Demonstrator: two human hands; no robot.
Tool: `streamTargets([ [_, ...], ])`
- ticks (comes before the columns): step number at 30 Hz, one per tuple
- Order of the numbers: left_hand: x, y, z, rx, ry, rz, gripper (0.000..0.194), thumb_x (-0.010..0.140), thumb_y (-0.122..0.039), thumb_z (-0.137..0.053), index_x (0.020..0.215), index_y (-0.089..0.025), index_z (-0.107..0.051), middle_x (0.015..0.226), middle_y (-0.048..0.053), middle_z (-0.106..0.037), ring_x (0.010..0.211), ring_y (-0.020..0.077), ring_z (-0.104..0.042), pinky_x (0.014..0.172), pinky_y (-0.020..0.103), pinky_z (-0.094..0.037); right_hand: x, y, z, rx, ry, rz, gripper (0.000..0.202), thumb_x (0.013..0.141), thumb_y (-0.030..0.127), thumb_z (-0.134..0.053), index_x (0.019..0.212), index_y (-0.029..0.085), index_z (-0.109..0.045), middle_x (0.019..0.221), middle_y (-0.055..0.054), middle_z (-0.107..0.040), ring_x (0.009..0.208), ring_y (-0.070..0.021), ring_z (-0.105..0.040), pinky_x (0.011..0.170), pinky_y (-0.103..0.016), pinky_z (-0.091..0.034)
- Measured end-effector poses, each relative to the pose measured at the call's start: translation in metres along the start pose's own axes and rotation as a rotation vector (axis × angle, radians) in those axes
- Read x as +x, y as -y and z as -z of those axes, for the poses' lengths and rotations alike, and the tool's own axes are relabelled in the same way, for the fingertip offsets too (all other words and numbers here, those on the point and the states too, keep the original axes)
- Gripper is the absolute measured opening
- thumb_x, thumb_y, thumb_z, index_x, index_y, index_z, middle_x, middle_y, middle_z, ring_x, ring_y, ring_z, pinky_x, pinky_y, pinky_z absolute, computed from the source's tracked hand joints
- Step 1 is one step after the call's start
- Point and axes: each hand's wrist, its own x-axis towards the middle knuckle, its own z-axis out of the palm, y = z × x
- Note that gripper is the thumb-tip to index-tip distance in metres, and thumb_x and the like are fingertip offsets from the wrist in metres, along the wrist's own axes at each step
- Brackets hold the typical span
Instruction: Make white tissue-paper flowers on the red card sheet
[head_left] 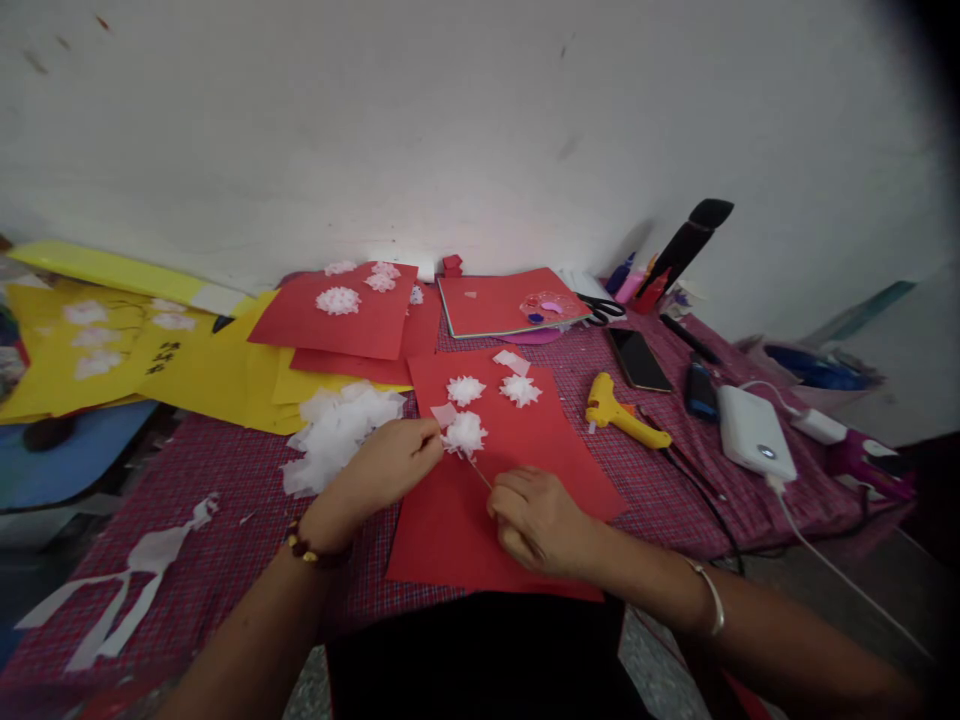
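A red paper sheet (525, 470) lies before me with several fluffy white paper flowers on it. The flower nearest me (463, 432) sits between my hands. With fingers pinched, my left hand (394, 460) holds a small pale tissue paper square (444, 414) at that flower's left edge. A thin stick (480, 474) is gripped in my right hand (536, 520), its tip touching the lower edge of the same flower. Beside my left hand is a heap of white tissue paper pieces (330, 435). Another pale tissue piece (512, 362) rests at the sheet's top.
A yellow glue gun (622, 412), a phone (639, 358) and a white power bank (756, 432) with cables are on the right. Red sheets with flowers (337, 310) and yellow sheets (202, 370) lie back left. Black-handled scissors (601, 308) lie near the wall; paper strips (150, 560) lie front left.
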Motion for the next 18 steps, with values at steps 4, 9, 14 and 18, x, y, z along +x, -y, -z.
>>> streamTargets([
  [4,0.0003,0.0008,-0.0010,-0.016,-0.019,-0.005,0.025,0.080,-0.021,-0.046,0.056,-0.019,-0.041,0.054,-0.002,-0.047,0.053,0.0140,-0.038,0.054,0.028,-0.018,0.0019,-0.0001,0.0001,-0.013,0.007,-0.002,0.013,0.074,0.010,-0.039,0.076,0.019,-0.048,0.067,-0.002,-0.056,0.058,-0.0155,-0.043,0.058,-0.030,-0.032],
  [9,0.0007,0.0024,-0.0023,-0.063,-0.052,-0.015,0.024,0.078,-0.021,-0.049,0.055,-0.019,-0.046,0.054,-0.001,-0.050,0.052,0.0137,-0.040,0.053,0.028,-0.018,0.0035,0.0003,0.0000,-0.021,0.021,-0.016,0.013,0.075,0.010,-0.039,0.076,0.019,-0.049,0.067,-0.003,-0.056,0.058,-0.0158,-0.043,0.058,-0.031,-0.033],
  [14,0.0006,0.0025,-0.0021,-0.117,-0.052,-0.016,0.024,0.078,-0.021,-0.050,0.055,-0.019,-0.045,0.053,-0.001,-0.049,0.052,0.0136,-0.038,0.053,0.028,-0.017,0.0021,-0.0008,-0.0017,-0.017,0.042,-0.025,0.013,0.075,0.010,-0.040,0.078,0.019,-0.049,0.070,-0.004,-0.058,0.060,-0.0163,-0.044,0.060,-0.031,-0.035],
  [18,0.0002,0.0021,-0.0013,-0.073,-0.024,-0.007,0.023,0.080,-0.022,-0.048,0.056,-0.019,-0.047,0.056,-0.001,-0.052,0.053,0.0138,-0.040,0.054,0.028,-0.018,0.0042,-0.0008,-0.0019,-0.023,0.031,-0.044,0.013,0.074,0.010,-0.040,0.077,0.018,-0.049,0.070,-0.004,-0.059,0.060,-0.0158,-0.045,0.060,-0.031,-0.034],
])
